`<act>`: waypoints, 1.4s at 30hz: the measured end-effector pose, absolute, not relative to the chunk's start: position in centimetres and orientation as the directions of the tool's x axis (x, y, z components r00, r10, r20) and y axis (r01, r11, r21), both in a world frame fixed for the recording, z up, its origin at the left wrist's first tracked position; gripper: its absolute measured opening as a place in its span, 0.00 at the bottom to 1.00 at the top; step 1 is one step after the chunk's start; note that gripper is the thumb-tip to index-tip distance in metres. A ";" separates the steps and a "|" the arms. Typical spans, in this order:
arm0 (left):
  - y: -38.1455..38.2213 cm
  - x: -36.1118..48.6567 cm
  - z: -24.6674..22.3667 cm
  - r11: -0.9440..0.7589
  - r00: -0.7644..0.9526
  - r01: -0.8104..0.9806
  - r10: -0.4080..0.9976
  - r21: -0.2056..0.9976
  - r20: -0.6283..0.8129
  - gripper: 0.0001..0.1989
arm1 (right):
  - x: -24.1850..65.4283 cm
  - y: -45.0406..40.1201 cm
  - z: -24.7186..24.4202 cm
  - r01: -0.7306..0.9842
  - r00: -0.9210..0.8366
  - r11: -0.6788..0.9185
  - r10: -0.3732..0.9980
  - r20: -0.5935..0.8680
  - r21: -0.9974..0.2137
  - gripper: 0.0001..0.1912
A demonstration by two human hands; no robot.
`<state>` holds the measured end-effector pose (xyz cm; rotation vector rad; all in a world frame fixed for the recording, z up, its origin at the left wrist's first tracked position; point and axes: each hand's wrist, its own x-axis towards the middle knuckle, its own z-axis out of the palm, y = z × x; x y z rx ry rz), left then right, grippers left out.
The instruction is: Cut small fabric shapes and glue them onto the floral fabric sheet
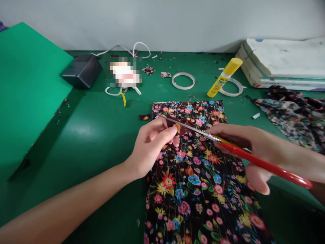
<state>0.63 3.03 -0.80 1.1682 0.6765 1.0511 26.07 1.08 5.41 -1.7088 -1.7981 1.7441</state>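
Observation:
My left hand (154,142) pinches a small dark maroon fabric piece (184,128) with an orange motif between thumb and fingers. Red-handled scissors (254,159) are in my right hand (243,142), their blades pointing left and lying along the small piece beside my left fingertips. Both hands are over a black floral fabric (193,203) spread on the green table (101,135). Another small maroon scrap (145,117) rests just left of the fabric's top edge.
Behind the fabric are a yellow glue stick (223,79), two tape rolls, small scraps and a white cable. A black box (82,71) and green board (27,84) stand left. Stacked books (284,61) and crumpled floral cloth (299,115) lie right.

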 end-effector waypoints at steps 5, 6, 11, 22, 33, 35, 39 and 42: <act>3.1 0.6 -0.7 0.032 0.395 -0.291 0.914 0.956 0.090 0.11 | 26.2 1.2 5.3 0.610 -0.374 -0.291 0.715 -0.591 -0.737 0.36; 3.1 0.6 -0.7 0.029 0.395 -0.289 0.914 0.957 0.091 0.11 | 26.1 1.2 5.3 0.612 -0.368 -0.298 0.713 -0.597 -0.733 0.37; 3.0 0.7 -0.7 0.020 0.391 -0.294 0.915 0.956 0.101 0.10 | 26.0 1.2 5.1 0.614 -0.330 -0.386 0.667 -0.668 -0.689 0.38; 3.1 0.6 -1.0 0.002 0.351 -0.323 0.929 0.946 0.118 0.08 | 25.8 1.0 5.4 0.594 -0.324 -0.348 0.722 -0.612 -0.725 0.35; 3.1 0.9 -0.8 -0.015 0.312 -0.336 0.942 0.942 0.126 0.08 | 26.2 1.3 5.2 0.601 -0.342 -0.283 0.754 -0.561 -0.747 0.30; 3.1 0.9 -0.8 -0.009 0.306 -0.345 0.944 0.939 0.122 0.08 | 26.4 1.2 5.1 0.615 -0.333 -0.269 0.763 -0.554 -0.741 0.31; 3.2 1.0 -0.7 0.005 0.290 -0.367 0.951 0.930 0.109 0.08 | 26.5 1.1 5.3 0.631 -0.296 -0.309 0.752 -0.589 -0.712 0.35; 3.2 1.1 -0.6 0.018 0.267 -0.372 0.960 0.928 0.088 0.08 | 26.4 1.1 5.5 0.631 -0.286 -0.343 0.731 -0.619 -0.696 0.34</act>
